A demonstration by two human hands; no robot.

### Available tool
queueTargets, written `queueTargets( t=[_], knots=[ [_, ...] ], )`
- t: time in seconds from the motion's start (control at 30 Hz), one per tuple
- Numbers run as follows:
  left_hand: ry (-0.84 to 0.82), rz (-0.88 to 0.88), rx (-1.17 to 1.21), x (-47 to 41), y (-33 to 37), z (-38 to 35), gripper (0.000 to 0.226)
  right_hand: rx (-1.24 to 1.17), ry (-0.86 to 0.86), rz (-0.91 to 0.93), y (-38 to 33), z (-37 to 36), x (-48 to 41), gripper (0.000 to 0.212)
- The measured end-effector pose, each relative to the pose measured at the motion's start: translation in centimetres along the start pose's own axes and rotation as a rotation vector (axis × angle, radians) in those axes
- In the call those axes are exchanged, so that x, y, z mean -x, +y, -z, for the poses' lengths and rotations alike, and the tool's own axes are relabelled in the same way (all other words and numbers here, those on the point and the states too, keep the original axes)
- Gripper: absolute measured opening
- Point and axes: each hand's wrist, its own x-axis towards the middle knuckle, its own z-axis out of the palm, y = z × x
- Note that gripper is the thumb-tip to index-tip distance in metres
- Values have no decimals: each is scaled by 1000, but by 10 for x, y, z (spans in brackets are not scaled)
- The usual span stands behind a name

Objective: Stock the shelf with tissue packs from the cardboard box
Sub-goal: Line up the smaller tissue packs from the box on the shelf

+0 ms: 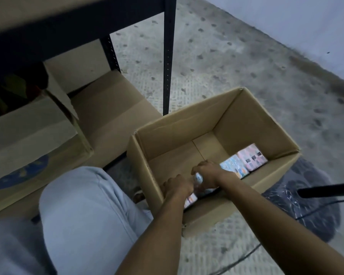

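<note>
An open cardboard box (252, 120) stands on the floor in front of me. Tissue packs lie along its near wall: a pink pack (251, 158) at the right, a light blue pack (233, 167) beside it. Both my hands reach down into the box. My right hand (207, 172) and my left hand (178, 186) close from either side on a pale tissue pack (198, 178) held between them. Another pack (191, 200) shows under my left wrist. The dark metal shelf (169, 56) rises at the upper left.
Under the shelf sit closed cardboard boxes (107, 108) and an open one (28, 135). My knee in light trousers (83, 205) fills the lower left. A dark round base with a black pole (326, 190) and cable lies right of the box on the concrete floor.
</note>
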Motion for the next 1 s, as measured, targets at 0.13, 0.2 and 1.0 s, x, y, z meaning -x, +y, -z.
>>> queueTargets(
  t=[0.13, 0.2, 1.0],
  knots=[
    [4, -10, 19, -4, 0, 2, 36, 6, 0, -6, 0, 6, 1, 60],
    [21, -9, 50, -4, 0, 1, 35, -9, -5, -7, 0, 9, 4, 59],
    [452, -435, 22, 100, -2, 83, 30, -190, 498, -37, -1, 97, 124, 45]
  ],
)
